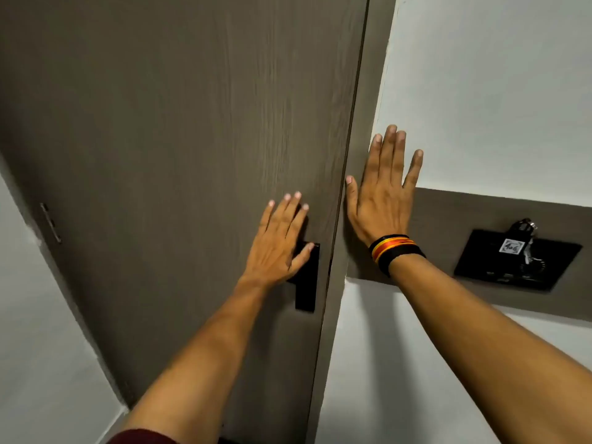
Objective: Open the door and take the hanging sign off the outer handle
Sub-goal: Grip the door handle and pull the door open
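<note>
Closed brown door (179,129), black handle plate (307,283) upright under flat, spread left hand (278,245); right hand (382,193) splayed against frame (355,155).

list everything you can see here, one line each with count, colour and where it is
door: one, grey-brown wood grain, fills the left and centre, shut against its frame
door handle: one, black, near the door's right edge, partly under the left hand
hinge: one, metal, on the door's left edge
door frame: one, grey-brown, right of the door
wall: white, right of the frame and at lower left
wall panel: one grey-brown band across the right wall
black plate: one, on the panel, with a key-like metal item; details unclear
hanging sign: none in view
wristbands: black, yellow, red, on the right wrist
left hand: open, over the handle
right hand: open, flat on the frame
</note>
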`<state>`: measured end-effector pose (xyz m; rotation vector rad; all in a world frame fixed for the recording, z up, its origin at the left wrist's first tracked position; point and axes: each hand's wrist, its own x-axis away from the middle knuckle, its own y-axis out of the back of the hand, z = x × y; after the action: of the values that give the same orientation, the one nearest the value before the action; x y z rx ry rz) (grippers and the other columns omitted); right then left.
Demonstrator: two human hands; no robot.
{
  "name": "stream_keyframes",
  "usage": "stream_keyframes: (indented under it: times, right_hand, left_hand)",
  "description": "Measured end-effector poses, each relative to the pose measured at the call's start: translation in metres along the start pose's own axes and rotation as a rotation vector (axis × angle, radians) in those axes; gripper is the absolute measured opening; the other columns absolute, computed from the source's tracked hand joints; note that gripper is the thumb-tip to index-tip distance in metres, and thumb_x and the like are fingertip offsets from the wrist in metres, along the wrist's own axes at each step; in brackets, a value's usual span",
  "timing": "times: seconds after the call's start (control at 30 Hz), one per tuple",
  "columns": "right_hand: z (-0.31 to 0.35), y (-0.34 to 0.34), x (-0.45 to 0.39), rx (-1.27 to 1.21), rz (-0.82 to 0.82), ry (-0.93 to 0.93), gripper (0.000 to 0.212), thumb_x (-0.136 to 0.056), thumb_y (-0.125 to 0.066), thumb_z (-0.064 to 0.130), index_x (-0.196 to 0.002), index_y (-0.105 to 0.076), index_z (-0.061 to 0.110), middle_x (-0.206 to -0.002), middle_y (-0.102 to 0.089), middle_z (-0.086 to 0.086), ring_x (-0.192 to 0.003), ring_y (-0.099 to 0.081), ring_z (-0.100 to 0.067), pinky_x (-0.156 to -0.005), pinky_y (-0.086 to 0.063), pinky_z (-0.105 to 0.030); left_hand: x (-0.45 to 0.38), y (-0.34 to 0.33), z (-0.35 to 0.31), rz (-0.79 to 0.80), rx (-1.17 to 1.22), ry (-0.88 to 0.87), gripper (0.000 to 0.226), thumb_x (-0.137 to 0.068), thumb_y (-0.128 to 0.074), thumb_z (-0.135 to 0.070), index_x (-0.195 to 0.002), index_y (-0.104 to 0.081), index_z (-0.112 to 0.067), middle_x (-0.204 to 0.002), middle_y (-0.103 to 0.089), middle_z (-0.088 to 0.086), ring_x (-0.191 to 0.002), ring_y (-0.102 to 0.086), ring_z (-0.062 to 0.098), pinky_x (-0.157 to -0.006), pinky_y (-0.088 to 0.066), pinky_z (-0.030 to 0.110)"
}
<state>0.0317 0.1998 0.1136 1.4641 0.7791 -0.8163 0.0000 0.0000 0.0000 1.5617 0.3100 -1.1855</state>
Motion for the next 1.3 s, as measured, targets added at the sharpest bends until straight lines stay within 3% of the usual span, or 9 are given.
stream_keyframes:
  times: [0.1,0.17,0.3,0.5,0.7,0.83,0.93,1.13,1.3]
  right_hand:
    - [0.002,-0.008,0.000,0.037,-0.012,-0.019,0.075,-0.106,-0.027,0.049,-0.162,-0.010,0.003,-0.171,-0.009,-0.021,-0.159,-0.008,-0.035,-0.126,-0.006,-0.060]
    - [0.004,-0.009,0.002,0.042,-0.046,-0.009,0.074,-0.106,-0.026,0.049,-0.162,-0.011,0.002,-0.170,-0.011,-0.021,-0.159,-0.009,-0.034,-0.126,-0.006,-0.060]
    - [0.005,-0.012,0.002,0.057,-0.103,-0.005,0.073,-0.106,-0.025,0.047,-0.161,-0.015,0.001,-0.169,-0.014,-0.022,-0.158,-0.012,-0.035,-0.127,-0.008,-0.060]
    - [0.007,-0.017,0.002,0.084,-0.150,-0.012,0.071,-0.105,-0.028,0.046,-0.160,-0.020,0.001,-0.168,-0.020,-0.022,-0.157,-0.017,-0.036,-0.126,-0.012,-0.060]
    - [0.008,-0.020,0.003,0.075,-0.176,-0.014,0.072,-0.104,-0.031,0.046,-0.159,-0.022,0.000,-0.167,-0.022,-0.023,-0.157,-0.019,-0.037,-0.126,-0.013,-0.061]
    - [0.007,-0.018,0.004,0.057,-0.164,-0.012,0.073,-0.104,-0.030,0.047,-0.159,-0.021,0.000,-0.167,-0.021,-0.024,-0.157,-0.018,-0.037,-0.126,-0.012,-0.060]
    - [0.003,-0.014,0.005,-0.005,-0.120,0.014,0.075,-0.103,-0.033,0.046,-0.159,-0.019,-0.001,-0.168,-0.018,-0.025,-0.157,-0.016,-0.038,-0.127,-0.009,-0.059]
    - [-0.007,0.001,0.043,-0.452,-0.080,0.126,0.071,-0.101,-0.052,0.025,-0.158,-0.023,-0.005,-0.167,-0.018,-0.028,-0.157,-0.012,-0.042,-0.128,-0.005,-0.061]
    - [-0.015,0.011,0.108,-0.658,0.035,0.201,0.066,-0.097,-0.059,0.009,-0.156,-0.031,-0.001,-0.168,-0.022,-0.020,-0.158,-0.013,-0.035,-0.130,-0.006,-0.052]
  left_hand:
    - [0.037,-0.032,0.005,0.017,0.054,0.023,0.065,-0.097,-0.051,-0.053,-0.137,-0.059,-0.002,-0.142,-0.058,0.023,-0.134,-0.054,0.039,-0.124,-0.027,0.051]
    - [0.064,-0.050,0.003,0.022,0.002,0.070,0.064,-0.091,-0.054,-0.063,-0.115,-0.066,-0.005,-0.119,-0.065,0.019,-0.110,-0.062,0.036,-0.107,-0.040,0.048]
    - [0.074,-0.068,0.002,0.094,-0.073,0.158,0.068,-0.081,-0.052,-0.082,-0.084,-0.057,-0.014,-0.082,-0.055,0.005,-0.073,-0.050,0.024,-0.072,-0.039,0.039]
    - [0.073,-0.090,-0.010,0.086,0.033,0.453,0.075,-0.075,-0.050,-0.088,-0.056,-0.052,-0.016,-0.047,-0.046,-0.001,-0.047,-0.044,0.018,-0.068,-0.046,0.035]
    - [0.080,-0.106,-0.040,0.157,0.220,0.825,0.081,-0.071,-0.043,-0.092,-0.055,-0.060,-0.015,-0.043,-0.047,-0.003,-0.042,-0.046,0.016,-0.052,-0.034,0.023]
    - [0.076,-0.101,-0.058,0.103,0.413,0.988,0.063,-0.074,-0.062,-0.080,-0.049,-0.041,-0.027,-0.044,-0.038,-0.009,-0.042,-0.039,0.012,-0.047,-0.021,0.020]
    - [0.077,-0.097,-0.060,0.110,0.458,0.988,0.062,-0.074,-0.063,-0.078,-0.048,-0.038,-0.028,-0.044,-0.041,-0.009,-0.042,-0.038,0.009,-0.047,-0.023,0.021]
    - [0.095,-0.084,-0.062,0.083,0.485,0.976,0.066,-0.074,-0.060,-0.081,-0.055,-0.059,-0.018,-0.052,-0.060,0.000,-0.049,-0.056,0.015,-0.049,-0.036,0.024]
    - [0.105,-0.048,-0.040,0.201,0.208,0.729,0.084,-0.069,-0.052,-0.091,-0.053,-0.059,-0.009,-0.045,-0.057,0.006,-0.045,-0.059,0.024,-0.055,-0.043,0.033]
